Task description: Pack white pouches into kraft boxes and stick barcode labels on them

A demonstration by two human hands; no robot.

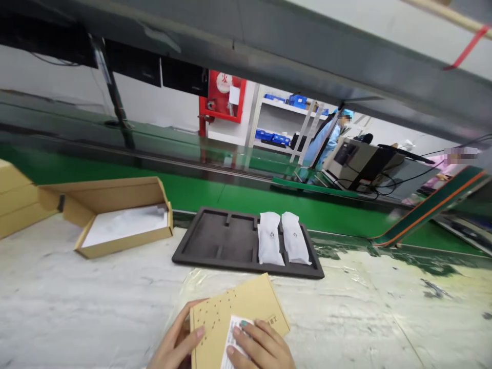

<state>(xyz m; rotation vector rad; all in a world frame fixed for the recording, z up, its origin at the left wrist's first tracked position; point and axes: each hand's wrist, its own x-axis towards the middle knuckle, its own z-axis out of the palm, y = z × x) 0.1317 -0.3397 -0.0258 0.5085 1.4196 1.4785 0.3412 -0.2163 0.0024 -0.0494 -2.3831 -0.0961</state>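
Observation:
A flat brown cardboard piece (pixel 238 312) with rows of small holes lies on a clear plastic bag at the bottom centre of the worktop. My left hand (pixel 175 343) grips its left edge with the thumb on top. My right hand (pixel 259 348) presses its fingers flat on a white label (pixel 232 333) stuck to the cardboard. Beyond them sits a dark foam tray (pixel 215 241) with two white pouches (pixel 282 237) in its right-hand slots.
An open brown carton (pixel 115 215) with white lining sits at the left, with more cardboard boxes (pixel 13 200) beside it. A green conveyor belt (pixel 215 197) runs behind the worktop. Other people sit far off at the right by a machine (pixel 357 161).

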